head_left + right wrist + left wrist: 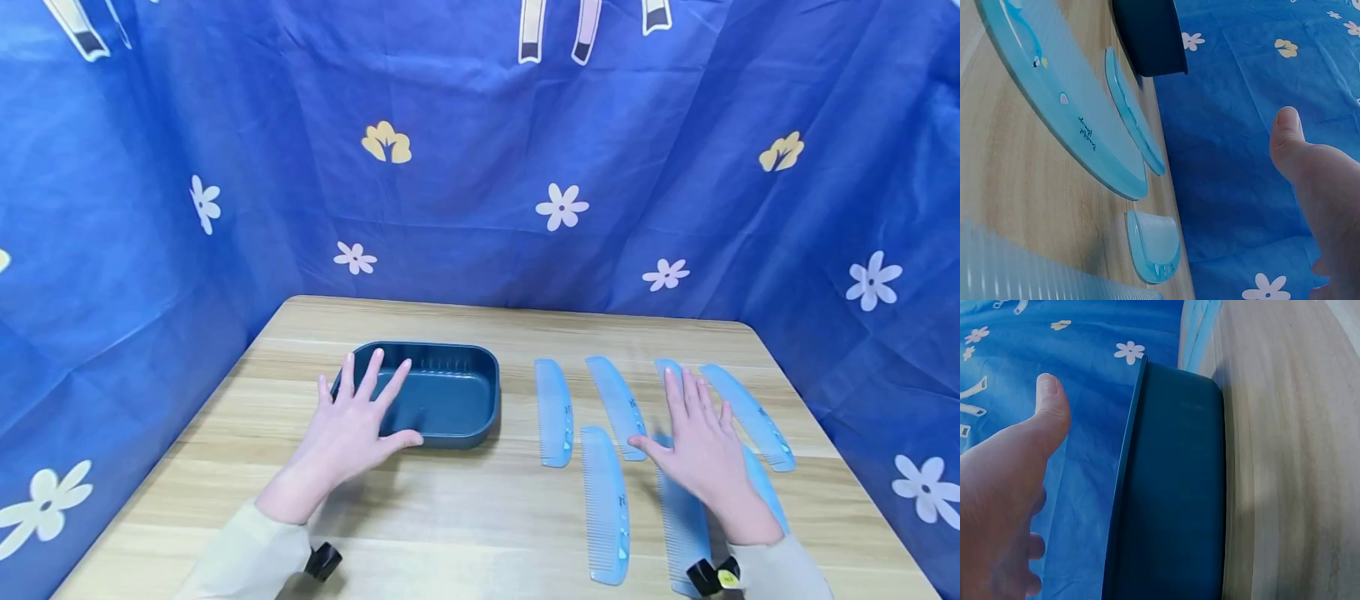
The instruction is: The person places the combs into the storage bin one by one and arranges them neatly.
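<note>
Spread wide, my left hand [348, 429] hovers over the left side of a dark teal rectangular tray [446, 404]. In the left wrist view its thumb stands apart from the tray's outer wall [1172, 481]. On the right my right hand [701, 450] is held with straight fingers above several light blue combs, holding none. It partly hides a few of them. Uncovered are a comb [555, 414] near the tray, one in front [606, 504], one behind [617, 407] and one at the far right [750, 418]. The right wrist view shows a printed comb [1079, 119] below the hand.
A wood-grain table [465, 533] carries everything. Blue cloth [465, 167] with flower prints surrounds it at the back and both sides. Dark wrist pieces [323, 562] sit under the pale sleeves [243, 558].
</note>
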The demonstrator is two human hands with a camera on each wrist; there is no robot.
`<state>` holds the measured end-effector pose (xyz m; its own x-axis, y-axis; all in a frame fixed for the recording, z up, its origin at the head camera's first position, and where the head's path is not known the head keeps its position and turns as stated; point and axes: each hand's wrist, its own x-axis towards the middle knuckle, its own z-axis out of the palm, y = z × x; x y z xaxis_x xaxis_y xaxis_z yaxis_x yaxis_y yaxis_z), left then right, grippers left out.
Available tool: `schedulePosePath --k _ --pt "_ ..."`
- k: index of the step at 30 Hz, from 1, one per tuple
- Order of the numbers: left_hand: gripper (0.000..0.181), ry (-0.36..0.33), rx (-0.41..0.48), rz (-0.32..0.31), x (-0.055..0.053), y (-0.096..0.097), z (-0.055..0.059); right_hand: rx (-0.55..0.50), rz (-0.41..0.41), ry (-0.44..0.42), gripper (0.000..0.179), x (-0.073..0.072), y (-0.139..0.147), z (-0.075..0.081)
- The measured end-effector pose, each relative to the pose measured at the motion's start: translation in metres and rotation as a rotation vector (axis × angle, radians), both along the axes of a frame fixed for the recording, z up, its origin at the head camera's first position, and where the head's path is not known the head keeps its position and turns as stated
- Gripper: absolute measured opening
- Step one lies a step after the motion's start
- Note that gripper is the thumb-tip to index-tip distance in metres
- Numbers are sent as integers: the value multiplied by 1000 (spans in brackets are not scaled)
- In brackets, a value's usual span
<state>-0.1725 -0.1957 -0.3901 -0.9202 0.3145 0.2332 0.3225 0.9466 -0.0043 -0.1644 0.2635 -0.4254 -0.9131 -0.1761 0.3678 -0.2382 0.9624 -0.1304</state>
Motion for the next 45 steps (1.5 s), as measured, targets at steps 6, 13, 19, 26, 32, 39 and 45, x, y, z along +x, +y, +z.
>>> schedulePosePath --k 6,13,19,26,32,39,45 --pt "92 17 28 16 1 -7 4 -3 12 27 102 2 -1 2" --pt "92 44 55 9 1 -13 7 41 40 45 96 5 -2 2" --pt "89 56 134 26 -1 -20 8 49 48 36 92 7 -5 1" --pt "68 128 338 82 -7 -38 1 -113 63 53 72 9 -11 -5" --pt "58 74 518 177 -13 -54 -5 -210 59 -22 64 15 -21 -7" --pt "54 4 669 211 -21 -73 -15 -231 45 -13 61 11 -32 -8" --pt "57 4 664 193 -30 -85 -25 -281 52 -55 62 3 -46 -8"
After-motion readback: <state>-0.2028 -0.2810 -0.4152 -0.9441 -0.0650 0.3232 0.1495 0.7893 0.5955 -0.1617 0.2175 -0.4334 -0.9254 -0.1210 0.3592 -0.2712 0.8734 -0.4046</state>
